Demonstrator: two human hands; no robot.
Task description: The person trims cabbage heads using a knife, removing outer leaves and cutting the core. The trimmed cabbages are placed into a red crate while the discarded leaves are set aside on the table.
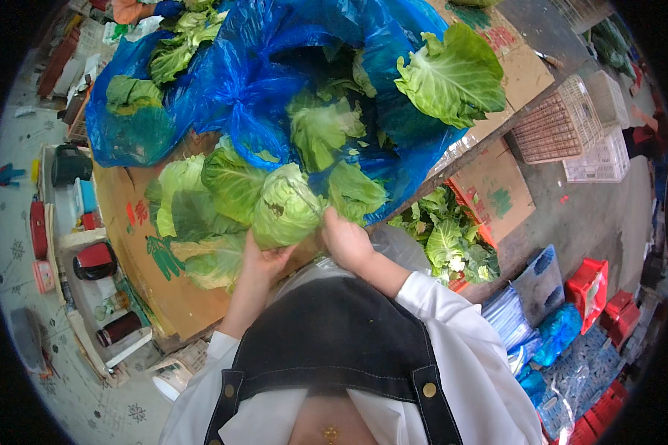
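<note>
A pale green head of cabbage (284, 206) is held just in front of the body, over the edge of a cardboard-covered table. My left hand (264, 258) supports it from below on the left. My right hand (343, 233) is at its right side with closed fingers; a thin dark line runs from them across the cabbage, and whether it is a tool is unclear. Loose outer leaves (200, 214) lie to the left on the cardboard (200, 311). Beyond, a large open blue plastic bag (256, 44) contains more leaves, with a big green leaf (456, 78) on its right rim.
Below the table's right edge sits an orange crate (487, 236) full of leaves. Plastic baskets (559, 119) stand on the floor at the right. An open drawer-like tray (111, 300) with small items is at the left. Another person's blue-gloved hand (168, 8) shows at the top left.
</note>
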